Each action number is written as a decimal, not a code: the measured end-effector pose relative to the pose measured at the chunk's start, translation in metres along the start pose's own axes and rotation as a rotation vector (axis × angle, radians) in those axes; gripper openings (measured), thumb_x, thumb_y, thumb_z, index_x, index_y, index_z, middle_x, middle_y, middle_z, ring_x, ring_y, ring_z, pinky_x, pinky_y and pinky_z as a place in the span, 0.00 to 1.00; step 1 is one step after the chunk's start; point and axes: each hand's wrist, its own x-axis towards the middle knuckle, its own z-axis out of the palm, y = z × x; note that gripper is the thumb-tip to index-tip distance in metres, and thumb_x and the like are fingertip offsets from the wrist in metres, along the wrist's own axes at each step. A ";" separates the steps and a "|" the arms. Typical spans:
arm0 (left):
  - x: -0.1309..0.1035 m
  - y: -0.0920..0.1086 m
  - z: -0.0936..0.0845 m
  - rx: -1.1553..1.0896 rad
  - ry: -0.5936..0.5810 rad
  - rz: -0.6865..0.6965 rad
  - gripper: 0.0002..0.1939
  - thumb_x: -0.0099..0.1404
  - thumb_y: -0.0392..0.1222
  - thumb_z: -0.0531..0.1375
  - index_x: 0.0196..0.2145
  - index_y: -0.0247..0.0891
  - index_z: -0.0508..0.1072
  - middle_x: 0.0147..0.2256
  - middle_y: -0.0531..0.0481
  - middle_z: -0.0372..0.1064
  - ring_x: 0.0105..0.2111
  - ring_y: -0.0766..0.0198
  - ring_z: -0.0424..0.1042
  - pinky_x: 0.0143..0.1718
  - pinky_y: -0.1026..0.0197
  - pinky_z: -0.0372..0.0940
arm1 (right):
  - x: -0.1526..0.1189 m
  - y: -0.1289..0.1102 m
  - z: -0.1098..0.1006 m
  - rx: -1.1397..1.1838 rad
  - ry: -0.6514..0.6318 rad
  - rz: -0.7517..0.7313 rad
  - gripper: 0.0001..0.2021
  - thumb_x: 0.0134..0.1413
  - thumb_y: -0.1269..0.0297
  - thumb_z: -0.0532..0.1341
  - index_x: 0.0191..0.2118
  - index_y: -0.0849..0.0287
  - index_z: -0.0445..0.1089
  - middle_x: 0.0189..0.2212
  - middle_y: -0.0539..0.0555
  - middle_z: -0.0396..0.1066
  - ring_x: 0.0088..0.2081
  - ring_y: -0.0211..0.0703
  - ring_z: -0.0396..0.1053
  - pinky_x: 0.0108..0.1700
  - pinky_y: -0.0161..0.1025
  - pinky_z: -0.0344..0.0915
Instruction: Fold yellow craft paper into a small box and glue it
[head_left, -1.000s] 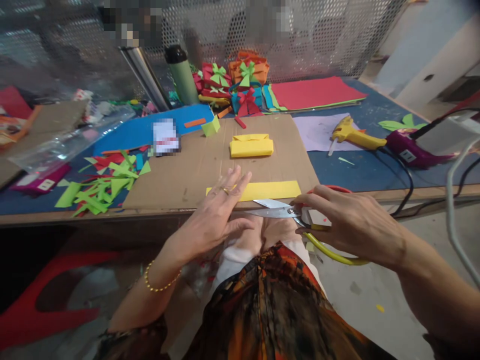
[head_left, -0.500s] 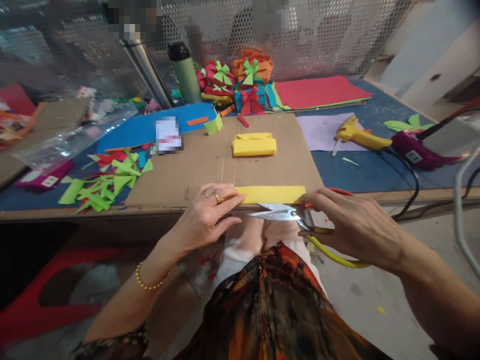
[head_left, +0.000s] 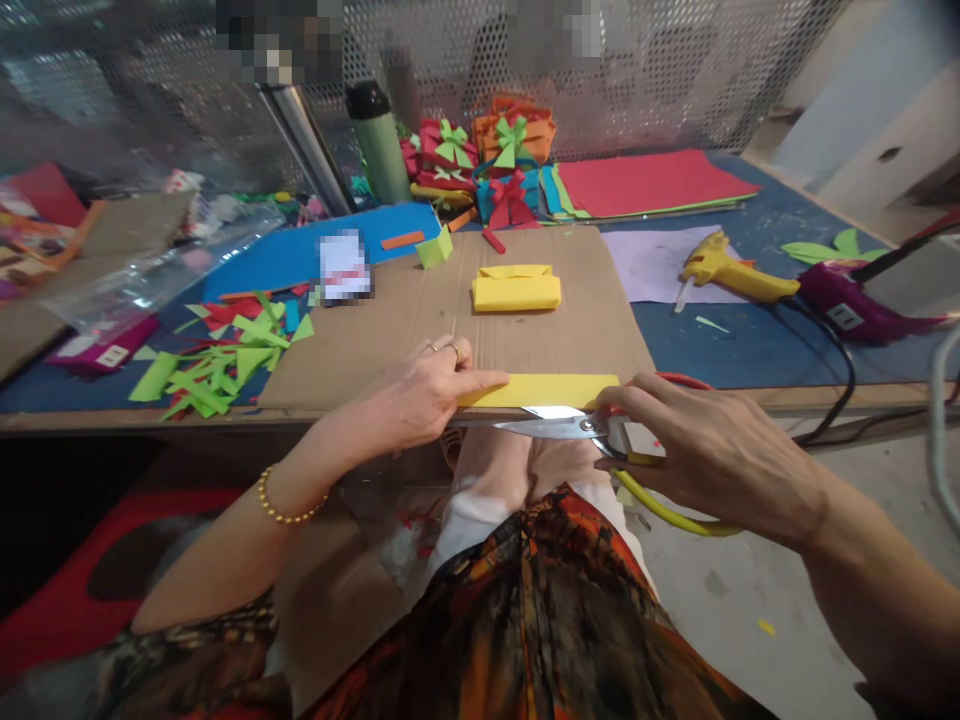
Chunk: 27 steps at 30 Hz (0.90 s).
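A folded strip of yellow paper (head_left: 551,391) lies along the front edge of the cardboard sheet (head_left: 397,320). On its left end rests the outstretched forefinger of my left hand (head_left: 431,390); the other fingers are curled and the thumb is hidden. My right hand (head_left: 675,440) is wrapped around a pair of scissors (head_left: 551,428) with red and yellow-green handles. Their blades are slightly apart and point left, just below the strip. The right fingertips reach the strip's right end. Farther back on the cardboard sits a folded yellow paper piece (head_left: 516,290).
Paper scraps (head_left: 225,360) are heaped at left. A yellow glue gun (head_left: 739,272) lies on lilac paper (head_left: 637,265) at right, its cable trailing over the edge. Behind stand a green bottle (head_left: 381,145), paper pieces with bows (head_left: 510,200) and stacked coloured sheets (head_left: 652,183).
My left hand has turned and its fingers have curled in, with the forefinger now stretched along the strip. My right hand still holds the scissors in nearly the same place.
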 end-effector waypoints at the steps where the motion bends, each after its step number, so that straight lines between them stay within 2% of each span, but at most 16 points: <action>1: 0.001 -0.001 -0.003 -0.011 -0.035 -0.003 0.30 0.68 0.24 0.49 0.61 0.44 0.73 0.40 0.46 0.64 0.39 0.59 0.64 0.45 0.58 0.63 | 0.001 0.000 0.000 0.002 -0.007 0.001 0.10 0.62 0.56 0.62 0.43 0.56 0.67 0.32 0.52 0.72 0.29 0.43 0.69 0.26 0.37 0.46; 4: 0.002 -0.002 -0.011 -0.032 -0.127 -0.003 0.33 0.66 0.24 0.49 0.64 0.47 0.71 0.39 0.47 0.63 0.39 0.60 0.64 0.45 0.58 0.63 | 0.003 0.000 0.001 0.015 -0.035 0.001 0.08 0.64 0.59 0.60 0.43 0.56 0.69 0.34 0.54 0.73 0.31 0.43 0.70 0.27 0.37 0.48; 7: 0.002 -0.003 -0.014 -0.043 -0.174 -0.013 0.32 0.67 0.26 0.50 0.64 0.46 0.71 0.38 0.47 0.62 0.38 0.60 0.64 0.46 0.57 0.62 | 0.003 0.002 0.002 0.031 -0.044 -0.015 0.08 0.64 0.59 0.60 0.44 0.56 0.70 0.36 0.55 0.73 0.32 0.43 0.70 0.27 0.37 0.50; 12: 0.003 -0.004 -0.014 -0.044 -0.181 -0.014 0.30 0.69 0.28 0.50 0.64 0.49 0.71 0.38 0.48 0.62 0.38 0.60 0.63 0.46 0.57 0.62 | -0.002 0.007 0.002 0.044 -0.033 -0.047 0.10 0.64 0.56 0.62 0.45 0.55 0.71 0.36 0.54 0.73 0.31 0.43 0.70 0.25 0.37 0.48; 22: 0.004 -0.006 -0.014 -0.069 -0.210 -0.028 0.31 0.70 0.29 0.49 0.65 0.52 0.69 0.39 0.48 0.62 0.39 0.60 0.63 0.47 0.57 0.61 | 0.015 0.005 0.005 0.058 -0.026 -0.085 0.07 0.65 0.61 0.60 0.44 0.57 0.70 0.35 0.53 0.71 0.31 0.42 0.68 0.28 0.37 0.51; 27: 0.003 -0.004 -0.014 -0.070 -0.203 -0.042 0.30 0.71 0.29 0.48 0.65 0.50 0.70 0.39 0.48 0.62 0.39 0.61 0.63 0.48 0.58 0.61 | 0.011 0.005 0.004 0.113 -0.055 -0.060 0.08 0.65 0.60 0.59 0.45 0.56 0.71 0.35 0.54 0.72 0.32 0.43 0.70 0.29 0.37 0.53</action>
